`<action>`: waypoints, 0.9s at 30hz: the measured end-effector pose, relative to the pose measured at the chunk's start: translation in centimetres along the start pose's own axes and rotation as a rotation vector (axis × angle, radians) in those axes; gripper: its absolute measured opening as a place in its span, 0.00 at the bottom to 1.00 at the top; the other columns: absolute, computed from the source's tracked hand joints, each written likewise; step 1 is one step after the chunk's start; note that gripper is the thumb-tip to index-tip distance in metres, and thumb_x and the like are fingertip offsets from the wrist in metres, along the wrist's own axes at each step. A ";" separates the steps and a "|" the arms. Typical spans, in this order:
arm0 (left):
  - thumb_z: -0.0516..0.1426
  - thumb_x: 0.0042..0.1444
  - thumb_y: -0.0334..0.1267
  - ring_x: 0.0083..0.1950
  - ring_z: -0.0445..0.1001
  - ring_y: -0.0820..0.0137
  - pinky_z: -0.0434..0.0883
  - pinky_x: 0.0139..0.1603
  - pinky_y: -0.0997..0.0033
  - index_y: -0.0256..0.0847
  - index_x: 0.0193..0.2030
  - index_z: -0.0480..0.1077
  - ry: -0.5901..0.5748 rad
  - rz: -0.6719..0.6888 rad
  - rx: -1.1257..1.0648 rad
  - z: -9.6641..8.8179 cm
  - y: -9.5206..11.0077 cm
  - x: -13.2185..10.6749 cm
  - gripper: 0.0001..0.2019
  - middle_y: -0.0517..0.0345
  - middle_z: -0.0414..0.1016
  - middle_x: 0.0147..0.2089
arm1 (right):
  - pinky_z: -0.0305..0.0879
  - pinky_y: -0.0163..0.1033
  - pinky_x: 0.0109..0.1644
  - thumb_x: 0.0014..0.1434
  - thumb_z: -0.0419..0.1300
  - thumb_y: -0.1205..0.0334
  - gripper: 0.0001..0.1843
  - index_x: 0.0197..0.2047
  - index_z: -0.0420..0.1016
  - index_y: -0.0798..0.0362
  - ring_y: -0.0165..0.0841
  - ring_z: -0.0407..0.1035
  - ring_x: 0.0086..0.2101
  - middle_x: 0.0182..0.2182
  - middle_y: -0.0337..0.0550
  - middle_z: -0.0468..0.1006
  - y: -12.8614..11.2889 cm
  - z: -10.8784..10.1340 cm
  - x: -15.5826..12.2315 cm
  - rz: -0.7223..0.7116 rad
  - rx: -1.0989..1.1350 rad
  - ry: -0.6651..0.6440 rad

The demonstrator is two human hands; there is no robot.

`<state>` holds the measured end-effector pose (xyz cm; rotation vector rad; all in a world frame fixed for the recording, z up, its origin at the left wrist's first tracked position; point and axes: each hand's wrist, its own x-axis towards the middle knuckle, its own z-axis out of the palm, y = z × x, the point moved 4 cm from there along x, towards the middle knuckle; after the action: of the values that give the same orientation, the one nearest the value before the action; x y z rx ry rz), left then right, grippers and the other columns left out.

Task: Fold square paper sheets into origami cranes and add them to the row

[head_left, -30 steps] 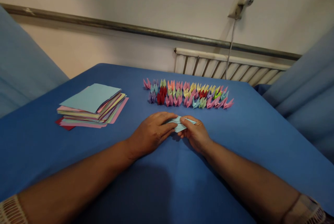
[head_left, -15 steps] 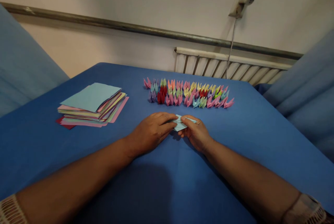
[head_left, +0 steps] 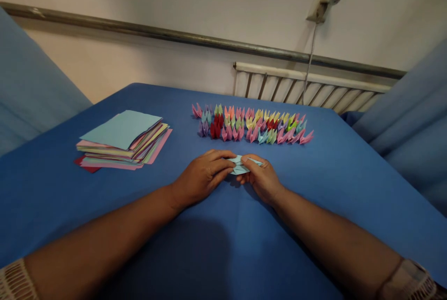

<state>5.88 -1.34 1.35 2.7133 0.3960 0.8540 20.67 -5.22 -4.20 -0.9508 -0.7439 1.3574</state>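
A small folded piece of light blue paper (head_left: pixel 240 165) lies on the blue table (head_left: pixel 223 235) between both hands. My left hand (head_left: pixel 202 176) has its fingers curled over the paper's left end, pressing it. My right hand (head_left: pixel 262 178) pinches the right end with thumb and fingers. Just beyond the hands, two rows of small folded paper figures (head_left: pixel 251 125) in several colours stand on the table.
A stack of coloured paper sheets (head_left: pixel 122 140), light blue on top, lies at the left of the table. Behind the table are a wall, a metal rail (head_left: pixel 195 39), a radiator (head_left: pixel 307 88) and a socket with a cord (head_left: pixel 321 2). Blue fabric hangs on both sides.
My left fingers have curled in a little over the folded paper, which looks more compact. Both hands stay in the same place.
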 end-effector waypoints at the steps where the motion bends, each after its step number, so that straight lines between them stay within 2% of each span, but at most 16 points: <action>1: 0.53 0.63 0.33 0.52 0.73 0.67 0.72 0.53 0.62 0.41 0.48 0.73 0.008 -0.009 -0.006 0.1 -0.1 0.0 0.10 0.52 0.74 0.53 | 0.65 0.32 0.20 0.48 0.68 0.48 0.19 0.34 0.77 0.57 0.28 0.69 0.19 0.23 0.40 0.77 0.0 0.0 0.0 -0.003 -0.002 0.000; 6: 0.53 0.64 0.35 0.51 0.75 0.68 0.73 0.52 0.65 0.42 0.48 0.74 0.029 -0.077 -0.043 0.4 -0.9 -0.2 0.10 0.54 0.75 0.52 | 0.66 0.32 0.20 0.48 0.68 0.48 0.20 0.34 0.77 0.57 0.28 0.69 0.19 0.23 0.41 0.77 -0.1 0.1 -0.1 -0.008 -0.020 0.000; 8: 0.53 0.64 0.35 0.51 0.75 0.68 0.73 0.52 0.65 0.41 0.47 0.74 0.033 -0.066 -0.007 0.3 -0.9 -0.2 0.09 0.53 0.75 0.52 | 0.65 0.33 0.20 0.49 0.68 0.48 0.19 0.34 0.77 0.57 0.29 0.69 0.19 0.23 0.41 0.77 0.0 0.0 0.0 -0.009 -0.015 0.000; 14: 0.53 0.63 0.33 0.51 0.74 0.65 0.71 0.52 0.61 0.40 0.47 0.73 0.012 0.122 0.222 -0.4 0.8 0.1 0.09 0.50 0.75 0.52 | 0.66 0.33 0.21 0.52 0.66 0.49 0.17 0.34 0.76 0.57 0.29 0.70 0.19 0.23 0.41 0.77 0.4 -0.1 0.1 -0.015 -0.022 -0.042; 19: 0.53 0.63 0.31 0.48 0.74 0.64 0.71 0.50 0.60 0.38 0.46 0.72 -0.008 0.228 0.287 -0.6 1.8 0.5 0.09 0.50 0.77 0.47 | 0.66 0.33 0.21 0.51 0.67 0.49 0.17 0.33 0.76 0.56 0.29 0.70 0.19 0.22 0.40 0.77 0.5 -0.2 0.0 -0.017 -0.024 -0.029; 23: 0.52 0.64 0.32 0.46 0.73 0.65 0.70 0.51 0.59 0.39 0.45 0.72 -0.042 0.208 0.302 -0.4 1.8 0.8 0.08 0.51 0.77 0.44 | 0.66 0.33 0.21 0.51 0.67 0.48 0.18 0.35 0.77 0.56 0.29 0.70 0.19 0.21 0.40 0.77 0.4 -0.1 0.0 -0.014 -0.019 -0.022; 27: 0.54 0.63 0.32 0.46 0.72 0.64 0.69 0.51 0.58 0.38 0.44 0.72 -0.038 0.162 0.283 -0.3 1.7 0.8 0.07 0.51 0.76 0.45 | 0.66 0.33 0.23 0.51 0.67 0.47 0.20 0.36 0.77 0.57 0.30 0.71 0.20 0.22 0.41 0.77 0.5 0.0 0.0 -0.010 -0.020 -0.035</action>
<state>6.62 -2.58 2.49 3.0533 0.3123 0.8426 20.42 -5.27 -4.59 -0.9402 -0.7887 1.3632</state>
